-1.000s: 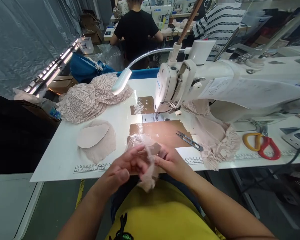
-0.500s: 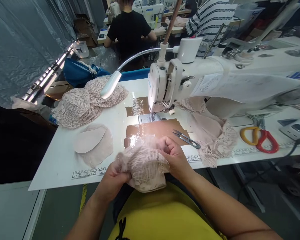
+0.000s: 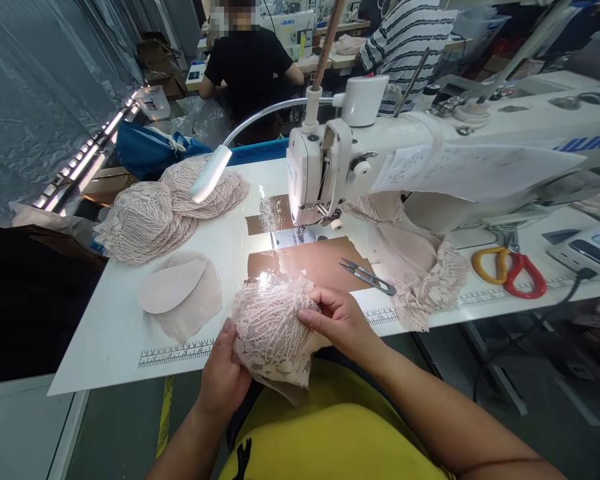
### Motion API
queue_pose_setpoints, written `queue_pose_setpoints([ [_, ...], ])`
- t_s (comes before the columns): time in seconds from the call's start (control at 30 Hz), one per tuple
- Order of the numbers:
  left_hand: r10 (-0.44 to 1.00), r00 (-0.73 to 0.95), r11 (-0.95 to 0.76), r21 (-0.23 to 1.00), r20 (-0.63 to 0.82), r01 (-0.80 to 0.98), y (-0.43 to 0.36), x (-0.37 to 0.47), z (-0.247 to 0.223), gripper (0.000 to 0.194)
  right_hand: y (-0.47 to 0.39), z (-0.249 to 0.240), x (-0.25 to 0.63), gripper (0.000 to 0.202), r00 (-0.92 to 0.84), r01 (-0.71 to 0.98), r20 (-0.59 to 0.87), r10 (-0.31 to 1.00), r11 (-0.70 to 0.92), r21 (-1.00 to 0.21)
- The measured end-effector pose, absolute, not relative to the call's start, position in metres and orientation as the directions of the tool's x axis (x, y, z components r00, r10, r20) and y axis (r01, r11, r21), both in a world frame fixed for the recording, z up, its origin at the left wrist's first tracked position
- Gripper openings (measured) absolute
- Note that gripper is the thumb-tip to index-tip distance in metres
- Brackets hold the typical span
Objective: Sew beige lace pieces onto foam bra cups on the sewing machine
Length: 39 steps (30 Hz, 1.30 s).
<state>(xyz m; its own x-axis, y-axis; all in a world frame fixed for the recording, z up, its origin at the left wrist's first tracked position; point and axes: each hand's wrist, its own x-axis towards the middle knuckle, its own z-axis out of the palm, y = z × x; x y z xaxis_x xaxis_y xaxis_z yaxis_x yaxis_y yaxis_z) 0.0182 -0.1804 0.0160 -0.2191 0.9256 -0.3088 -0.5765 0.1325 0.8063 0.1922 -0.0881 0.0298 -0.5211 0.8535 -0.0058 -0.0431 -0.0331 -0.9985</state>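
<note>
The left hand (image 3: pixel 225 377) grips and the right hand (image 3: pixel 336 321) pinches a pale-pink, domed openwork-lace piece (image 3: pixel 273 330), in front of the white, boxy sewing-machine head (image 3: pixel 304 177). Grey metal snips (image 3: pixel 369 277) lie front-right of the head; crumpled beige lace (image 3: pixel 433 283), farther right; smooth, rounded pale fabric (image 3: pixel 173 287), front-left; netted beige lace bundles (image 3: pixel 140 223), left.

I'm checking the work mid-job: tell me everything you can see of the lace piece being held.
The lace piece is pale pinkish beige, openwork with branching lines, and looks soft. It bulges like a shallow cup; plainer cloth shows under its lower edge. It is held at the front edge of the table; whether they touch is unclear. The left grip holds its left side; the right grip pinches its upper right.
</note>
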Motion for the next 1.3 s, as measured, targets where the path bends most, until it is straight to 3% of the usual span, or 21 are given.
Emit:
queue_pose_setpoints([
  [0.13,0.917,-0.274,0.134,0.872,-0.289,-0.471,-0.180,0.004,0.016,0.055,-0.087,0.031,0.193,0.027,-0.422,-0.086,0.019,0.906,-0.019,-0.996],
  [0.27,0.944,-0.316,-0.087,0.996,0.092,0.031,-0.176,-0.023,0.027,0.056,-0.086,0.036,0.192,0.017,-0.561,-0.094,0.079,0.824,0.031,-0.995],
  [0.33,0.954,-0.196,-0.170,0.949,0.225,0.265,-0.170,-0.031,0.038,0.074,-0.088,0.040,0.190,0.011,-0.672,-0.107,0.124,0.730,0.070,-0.992],
  [0.4,0.986,0.030,-0.161,0.918,0.161,0.363,-0.163,-0.031,0.050,0.076,-0.090,0.043,0.187,0.009,-0.732,-0.107,0.141,0.666,0.092,-0.990],
  [0.47,0.973,0.231,-0.088,0.925,0.000,0.371,-0.157,-0.026,0.057,0.048,-0.091,0.044,0.185,0.010,-0.747,-0.086,0.144,0.649,0.120,-0.989],
  [0.53,0.947,0.305,-0.008,0.940,-0.102,0.341,-0.154,-0.018,0.059,0.023,-0.090,0.044,0.185,0.011,-0.731,-0.061,0.181,0.657,0.201,-0.978],
  [0.57,0.943,0.308,0.020,0.946,-0.125,0.324,-0.153,-0.015,0.058,0.020,-0.090,0.044,0.185,0.012,-0.717,-0.051,0.222,0.661,0.267,-0.962],
  [0.73,0.947,0.284,0.076,0.963,-0.151,0.259,-0.156,-0.011,0.051,0.018,-0.088,0.045,0.187,0.016,-0.658,0.040,0.364,0.659,0.514,-0.857],
  [0.97,0.950,0.286,0.077,0.980,-0.129,0.186,-0.154,-0.013,0.057,0.012,-0.089,0.049,0.182,0.016,-0.549,0.068,0.386,0.741,0.500,-0.863],
  [1.3,0.934,0.299,0.169,0.980,-0.193,0.106,-0.139,-0.013,0.060,0.023,-0.084,0.049,0.180,0.015,-0.485,0.071,0.329,0.810,0.411,-0.909],
])
